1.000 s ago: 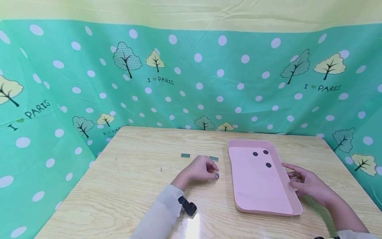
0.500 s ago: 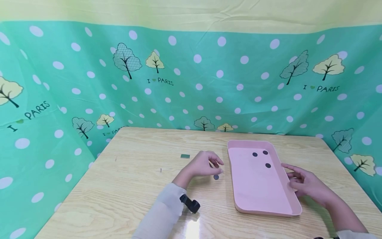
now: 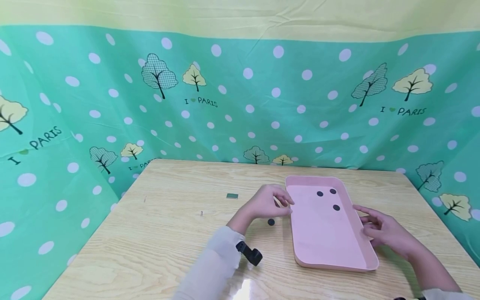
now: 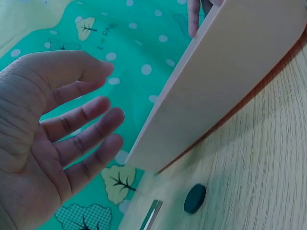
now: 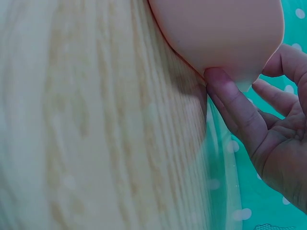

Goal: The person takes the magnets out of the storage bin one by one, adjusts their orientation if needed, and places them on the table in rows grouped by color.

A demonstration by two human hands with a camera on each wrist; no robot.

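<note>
My left hand hovers at the left rim of a pink tray, fingers loosely bent. In the left wrist view, nothing shows between its thumb and fingers. Below it, a dark round disc lies flat on the table, beside a thin rectangular piece. Three black discs sit inside the tray: two near the back, one slightly nearer. My right hand touches the tray's right side, one fingertip at the rim and the thumb against the outer wall.
Farther left on the wooden table lies a flat green rectangular piece. A tiny upright object is nearer. A green dotted curtain hangs behind and on both sides.
My left hand has risen from the disc on the table and moved right to the tray's rim. The disc stays where the hand was. The right hand and tray hold still.
</note>
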